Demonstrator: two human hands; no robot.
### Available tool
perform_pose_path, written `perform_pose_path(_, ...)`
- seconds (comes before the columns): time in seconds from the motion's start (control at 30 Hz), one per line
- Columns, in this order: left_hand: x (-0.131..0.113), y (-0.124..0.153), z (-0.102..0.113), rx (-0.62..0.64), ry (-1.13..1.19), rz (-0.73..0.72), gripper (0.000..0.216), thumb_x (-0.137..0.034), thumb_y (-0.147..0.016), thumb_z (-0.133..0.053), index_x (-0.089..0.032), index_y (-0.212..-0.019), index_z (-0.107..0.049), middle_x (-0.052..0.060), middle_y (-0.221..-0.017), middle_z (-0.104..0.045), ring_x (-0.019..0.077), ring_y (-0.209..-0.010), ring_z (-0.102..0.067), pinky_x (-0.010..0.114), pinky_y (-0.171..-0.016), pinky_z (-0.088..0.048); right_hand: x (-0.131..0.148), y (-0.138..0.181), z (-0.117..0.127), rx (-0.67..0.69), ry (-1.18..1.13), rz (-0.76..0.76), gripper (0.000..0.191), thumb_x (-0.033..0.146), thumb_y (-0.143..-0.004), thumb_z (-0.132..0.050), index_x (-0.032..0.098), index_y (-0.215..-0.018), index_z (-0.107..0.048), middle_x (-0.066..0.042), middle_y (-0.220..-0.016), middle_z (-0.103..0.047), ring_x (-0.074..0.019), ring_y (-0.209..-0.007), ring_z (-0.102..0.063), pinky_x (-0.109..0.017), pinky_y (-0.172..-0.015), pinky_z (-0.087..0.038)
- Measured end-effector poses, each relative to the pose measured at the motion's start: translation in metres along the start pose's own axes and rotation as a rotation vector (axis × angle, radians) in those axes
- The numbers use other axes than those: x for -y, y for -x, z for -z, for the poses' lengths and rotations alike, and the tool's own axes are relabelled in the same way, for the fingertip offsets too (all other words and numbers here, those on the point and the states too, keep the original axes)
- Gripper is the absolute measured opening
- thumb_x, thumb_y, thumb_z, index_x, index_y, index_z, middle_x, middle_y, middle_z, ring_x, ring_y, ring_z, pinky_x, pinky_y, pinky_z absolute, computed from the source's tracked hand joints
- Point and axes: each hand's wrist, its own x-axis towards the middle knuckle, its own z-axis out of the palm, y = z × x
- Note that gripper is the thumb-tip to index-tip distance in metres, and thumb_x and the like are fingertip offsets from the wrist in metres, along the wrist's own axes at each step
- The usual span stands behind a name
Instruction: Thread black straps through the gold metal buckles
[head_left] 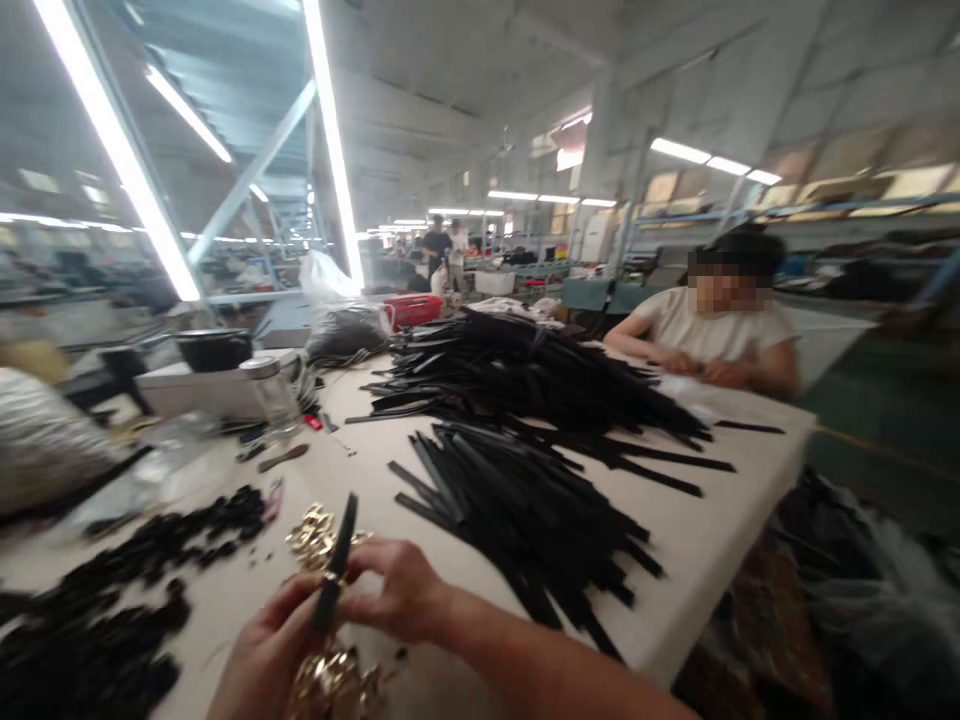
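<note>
A thin black strap (pixel 339 555) stands nearly upright between my two hands at the bottom of the view. My left hand (pixel 262 655) pinches its lower part, and gold metal buckles (pixel 334 685) show beneath that hand. The fingers of my right hand (pixel 397 590) are closed on the strap's middle. Just beyond the hands lies a small heap of gold buckles (pixel 311 535) on the white table (pixel 720 520). A pile of black straps (pixel 525 500) lies to the right of my hands.
A larger heap of black straps (pixel 525 380) fills the table's far middle. Small black pieces (pixel 112 590) are scattered at the left. A glass jar (pixel 274 395) and a white box (pixel 199 385) stand beyond. A co-worker (pixel 712 320) sits at the far right corner.
</note>
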Motion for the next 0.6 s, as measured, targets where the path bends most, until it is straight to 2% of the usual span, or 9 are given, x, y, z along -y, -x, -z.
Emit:
perform_pose_path(0.07,-0.007,0.009,0.013,0.044,0.084,0.026,0.046,-0.047,-0.048,-0.09,-0.017,-0.076,-0.072,0.001,-0.065,-0.064,0.0118,-0.056,-0.052,0.02,-0.05,-0.042,0.007,0.0,0.003,-0.034,-0.222,-0.04,0.037,0.05,-0.081,-0.067,0.018,-0.098,-0.073,-0.005,-0.097,-0.07,-0.0184,-0.091,-0.064,-0.027,-0.085,-0.048)
perform_pose_path(0.17,-0.005,0.008,0.012,0.086,0.127,0.023,0.035,-0.042,-0.059,-0.086,-0.017,-0.078,-0.071,0.0,-0.061,-0.062,0.0098,-0.054,-0.051,0.017,-0.05,-0.039,0.011,-0.002,0.005,-0.014,-0.472,-0.117,0.03,0.044,-0.083,-0.067,0.019,-0.099,-0.074,-0.004,-0.096,-0.069,-0.019,-0.094,-0.062,-0.03,-0.088,-0.047)
perform_pose_path(0.33,0.002,0.004,0.004,0.097,-0.028,-0.053,0.034,-0.045,-0.066,-0.081,-0.014,-0.076,-0.071,0.002,-0.056,-0.062,0.0105,-0.05,-0.051,0.019,-0.048,-0.039,0.012,-0.002,-0.003,0.047,-0.782,-0.237,0.029,0.043,-0.087,-0.063,0.017,-0.095,-0.073,0.0,-0.075,-0.061,-0.0113,-0.063,-0.054,-0.025,-0.064,-0.047)
perform_pose_path(0.47,-0.002,0.01,-0.001,0.045,-0.124,-0.119,0.033,-0.045,-0.065,-0.08,-0.015,-0.076,-0.072,0.003,-0.061,-0.064,0.0148,-0.054,-0.056,0.022,-0.05,-0.043,0.009,-0.002,-0.009,0.0,-0.784,-0.264,0.034,0.048,-0.085,-0.061,0.015,-0.088,-0.071,-0.001,-0.074,-0.061,-0.0121,-0.06,-0.054,-0.025,-0.056,-0.047)
perform_pose_path(0.6,-0.004,0.014,-0.009,0.061,-0.195,-0.167,0.028,-0.042,-0.07,-0.076,-0.015,-0.076,-0.074,0.006,-0.068,-0.066,0.0158,-0.055,-0.059,0.025,-0.051,-0.046,-0.001,-0.001,-0.007,-0.083,-0.627,-0.233,0.034,0.047,-0.09,-0.056,0.015,-0.09,-0.068,-0.004,-0.077,-0.064,-0.0147,-0.067,-0.058,-0.026,-0.063,-0.05)
